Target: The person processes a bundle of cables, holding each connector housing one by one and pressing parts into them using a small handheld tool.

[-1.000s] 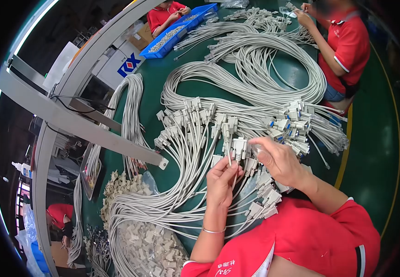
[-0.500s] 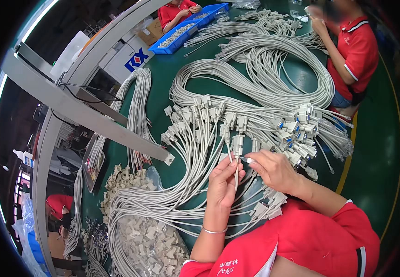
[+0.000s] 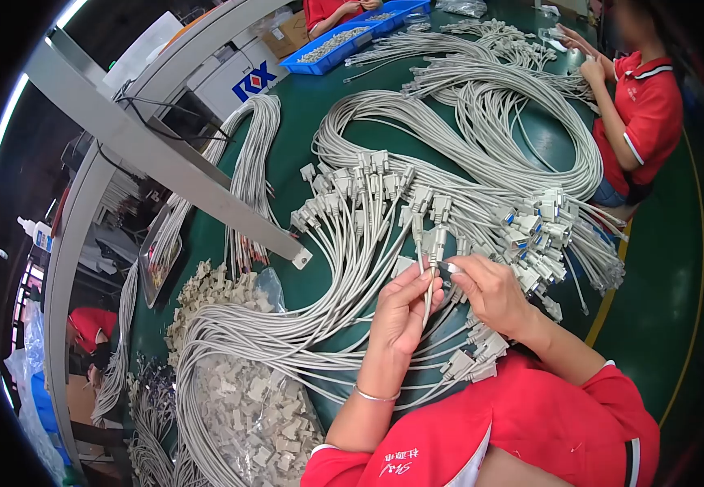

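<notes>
My left hand [image 3: 401, 308] is closed around a grey cable just below its connector [image 3: 434, 243], which points away from me. Close on its right, my right hand [image 3: 491, 294] pinches a small white piece [image 3: 452, 268] against the cable. Beyond my hands lies a fan of cables with grey connectors [image 3: 376, 162]. Connectors with blue faces [image 3: 533, 223] are piled to the right of it. A few more grey connectors [image 3: 482, 357] rest near my red shirt, below my right hand.
A bag of loose grey hoods [image 3: 254, 422] lies at lower left. A metal frame bar [image 3: 181, 170] crosses the left side. Blue trays [image 3: 331, 50] stand at the back. One co-worker [image 3: 640, 114] is at upper right, others at top and lower left.
The view has shifted, so the table appears further left and up. My right hand came in from apart to meet the cable at my left hand. The connector now tilts to the right.
</notes>
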{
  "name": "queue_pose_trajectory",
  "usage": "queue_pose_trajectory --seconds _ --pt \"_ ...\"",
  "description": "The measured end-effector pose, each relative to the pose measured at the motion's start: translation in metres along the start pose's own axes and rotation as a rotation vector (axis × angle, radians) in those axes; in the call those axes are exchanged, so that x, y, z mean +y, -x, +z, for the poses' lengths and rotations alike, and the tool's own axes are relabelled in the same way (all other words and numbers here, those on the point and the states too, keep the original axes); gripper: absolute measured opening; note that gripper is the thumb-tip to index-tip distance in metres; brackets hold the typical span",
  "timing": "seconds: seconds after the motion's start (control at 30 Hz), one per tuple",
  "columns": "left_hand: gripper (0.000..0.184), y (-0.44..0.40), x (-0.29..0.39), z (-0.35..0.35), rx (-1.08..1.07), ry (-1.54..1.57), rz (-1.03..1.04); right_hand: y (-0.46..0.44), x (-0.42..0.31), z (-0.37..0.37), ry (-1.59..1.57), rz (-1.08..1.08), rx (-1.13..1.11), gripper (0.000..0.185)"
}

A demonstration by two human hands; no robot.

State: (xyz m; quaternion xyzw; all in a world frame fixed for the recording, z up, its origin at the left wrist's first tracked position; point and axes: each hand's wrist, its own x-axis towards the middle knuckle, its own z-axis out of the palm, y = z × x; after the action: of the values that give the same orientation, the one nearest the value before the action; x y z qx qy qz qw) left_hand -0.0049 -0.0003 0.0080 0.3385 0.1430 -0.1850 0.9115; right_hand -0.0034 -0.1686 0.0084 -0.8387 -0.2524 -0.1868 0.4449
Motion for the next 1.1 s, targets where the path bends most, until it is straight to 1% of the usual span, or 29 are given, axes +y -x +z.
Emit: queue_pose_trajectory --seconds 0.1,0.17,0.2,0.27,0.3,0.33,0.4,0.43,0.53,0.67,0.8,0.93,1.1 --pt "0.030 -0.002 0.001 -0.002 -0.033 0.076 -0.042 -0.001 0.001 0.001 0.007 0.008 0.003 0.016" --pt "0.030 -0.003 0.002 -0.004 -0.039 0.212 -0.121 -0.001 0.000 0.001 0.014 0.007 -0.011 0.015" --pt "0.029 -0.004 0.002 -0.008 -0.076 0.256 -0.151 0.000 -0.001 0.000 0.013 0.019 -0.009 0.015" --pt "0.023 -0.005 0.003 -0.009 -0.063 0.244 -0.175 -0.001 0.000 0.000 0.053 0.006 -0.025 0.014" --pt "0.023 -0.006 0.003 -0.011 -0.072 0.271 -0.186 -0.002 0.001 0.000 0.068 -0.022 -0.006 0.014" --pt "0.023 -0.006 0.003 -0.012 -0.064 0.274 -0.182 -0.002 -0.001 -0.002 0.069 -0.008 0.004 0.014" --pt "0.024 -0.006 0.003 -0.013 -0.048 0.259 -0.164 -0.004 -0.004 -0.007 0.123 -0.006 -0.059 0.014" --pt "0.024 -0.005 0.002 -0.011 -0.048 0.251 -0.175 -0.004 -0.003 -0.007 0.151 -0.030 -0.050 0.015" --pt "0.026 -0.001 0.002 -0.002 0.005 0.118 -0.067 -0.004 0.000 -0.008 0.184 -0.050 -0.053 0.016" --pt "0.025 0.000 0.002 -0.002 -0.005 0.109 -0.059 -0.004 0.000 -0.008 0.174 -0.060 -0.040 0.016" --pt "0.024 0.000 0.002 -0.002 0.033 0.127 -0.065 -0.004 0.000 -0.006 0.193 -0.070 -0.016 0.015" --pt "0.026 0.002 0.001 0.001 0.030 0.101 -0.051 -0.005 0.004 -0.005 0.188 -0.054 0.006 0.013" --pt "0.028 0.002 0.001 0.001 0.018 0.094 -0.039 -0.005 0.002 -0.007 0.119 -0.058 -0.022 0.013"
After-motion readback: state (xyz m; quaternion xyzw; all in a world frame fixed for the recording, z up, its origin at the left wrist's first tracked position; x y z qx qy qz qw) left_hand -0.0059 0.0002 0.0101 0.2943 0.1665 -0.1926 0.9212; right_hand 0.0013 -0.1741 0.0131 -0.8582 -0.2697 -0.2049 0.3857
